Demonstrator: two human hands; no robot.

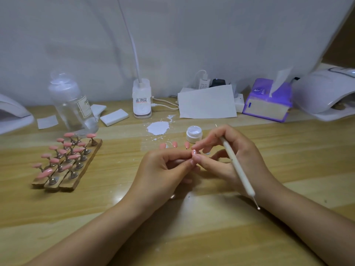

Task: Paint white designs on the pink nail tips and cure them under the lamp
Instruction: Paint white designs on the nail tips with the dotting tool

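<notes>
Wooden desk (288, 150). My left hand (163, 169) pinches a pink nail tip (194, 153); right hand (230, 150), grip closed, holds the dotting tool (238, 167).

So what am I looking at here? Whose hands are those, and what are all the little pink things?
There is no machine here, just a person. The one picture comes from a camera worn on their head, so you look down at their hands as they do. The left hand pinches a small pink nail tip with white marks on it. The right hand holds a thin white dotting pen. On the wooden table, more pink tips sit on little stands on a wooden holder, and three loose tips lie near a small open jar of white paint. The white domed box far right is a curing lamp.
</notes>
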